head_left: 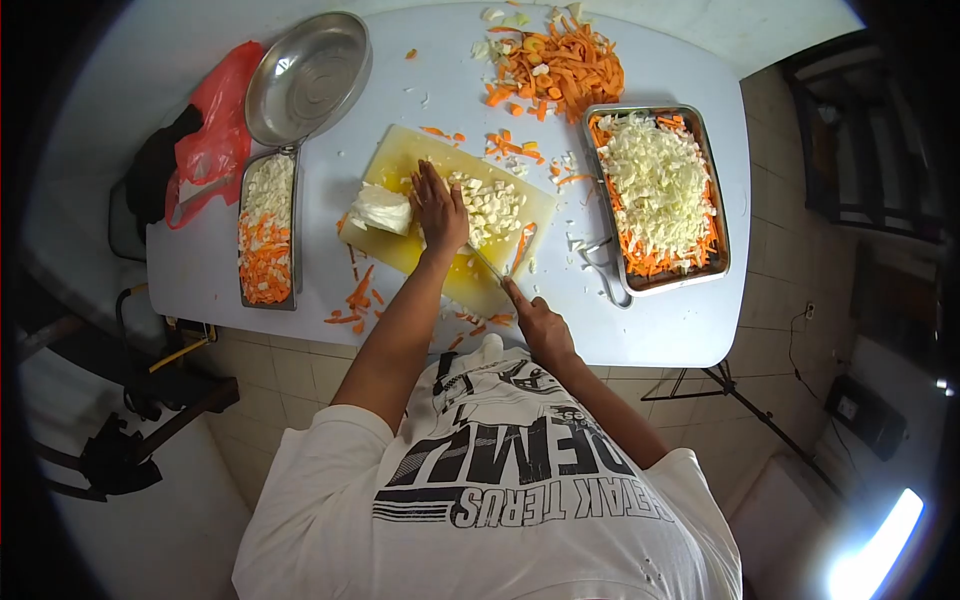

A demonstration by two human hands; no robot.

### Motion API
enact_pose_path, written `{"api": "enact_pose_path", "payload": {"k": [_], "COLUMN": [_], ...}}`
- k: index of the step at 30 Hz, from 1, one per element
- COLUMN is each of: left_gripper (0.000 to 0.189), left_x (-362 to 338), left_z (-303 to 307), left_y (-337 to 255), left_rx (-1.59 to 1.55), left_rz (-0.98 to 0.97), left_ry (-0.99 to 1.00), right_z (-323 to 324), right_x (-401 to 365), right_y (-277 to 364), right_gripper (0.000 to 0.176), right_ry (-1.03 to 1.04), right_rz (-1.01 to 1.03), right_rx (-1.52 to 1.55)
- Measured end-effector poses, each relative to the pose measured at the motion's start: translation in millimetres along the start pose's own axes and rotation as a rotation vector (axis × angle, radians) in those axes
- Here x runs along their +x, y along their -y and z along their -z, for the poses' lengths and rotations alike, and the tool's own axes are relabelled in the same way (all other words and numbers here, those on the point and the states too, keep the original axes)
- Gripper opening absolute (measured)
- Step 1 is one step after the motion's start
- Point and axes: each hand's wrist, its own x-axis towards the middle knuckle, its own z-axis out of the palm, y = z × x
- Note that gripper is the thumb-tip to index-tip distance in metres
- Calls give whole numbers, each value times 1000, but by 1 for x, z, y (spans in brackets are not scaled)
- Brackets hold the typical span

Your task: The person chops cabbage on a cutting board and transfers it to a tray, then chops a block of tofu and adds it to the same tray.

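Note:
My right hand [541,331] is wrapped round the handle of a knife [487,264], whose blade reaches up and left over the yellowish cutting board [400,148]. Across the middle of the board lies my left hand [440,212], fingers stretched out and close together, near the blade's far end; what is under its palm is hidden. Just left of it sits a pale chunk that looks like cabbage [381,208]. Chopped white pieces [492,212] are heaped to its right. Orange carrot strips [524,246] lie by the board's right side.
On the right stands a metal tray [725,262] of shredded cabbage and carrot, a wire-handled tool [612,280] beside it. Carrot pieces [575,65] are piled at the back. Leftward are a narrow filled tray [296,235], a round metal bowl [310,80] and a red plastic bag [222,115].

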Motion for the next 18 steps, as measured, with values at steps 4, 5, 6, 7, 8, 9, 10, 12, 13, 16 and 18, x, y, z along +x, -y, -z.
{"api": "enact_pose_path", "payload": {"k": [4,5,6,7,8,9,10,12,13,16,18], "left_gripper": [65,65,65,65,65,65,65,64,64,57,54], "left_x": [-1,-2,-2,1,2,4,6,9,11,8,6], "left_z": [-4,-5,-6,-7,-7,-7,-9,-11,-15,21,45], "left_y": [1,3,2,0,-3,-10,-15,-14,-5,-1,4], "left_rx": [42,69,93,116,160,199,237,28,-73,-723,-786], "left_rz": [-2,3,6,7,14,20,27,83,108,155,159], "left_ry": [0,2,0,-8,-9,-15,-25,-67,-83,-234,-231], "right_z": [-5,-12,-15,-16,-16,-6,5,15,15,13,8], "right_x": [6,8,12,16,17,21,24,25,24,18,12], "right_y": [-7,-10,-13,-18,-26,-35,-42,-46,-47,-43,-36], "right_gripper": [85,82,78,75,74,73,71,68,67,66,66], "right_ry": [27,25,21,11,27,40,51,95,90,-20,-96], "right_rz": [-13,-15,-17,-16,27,72,121,128,145,192,209], "right_rx": [12,19,24,27,156,281,401,435,440,392,354]}}
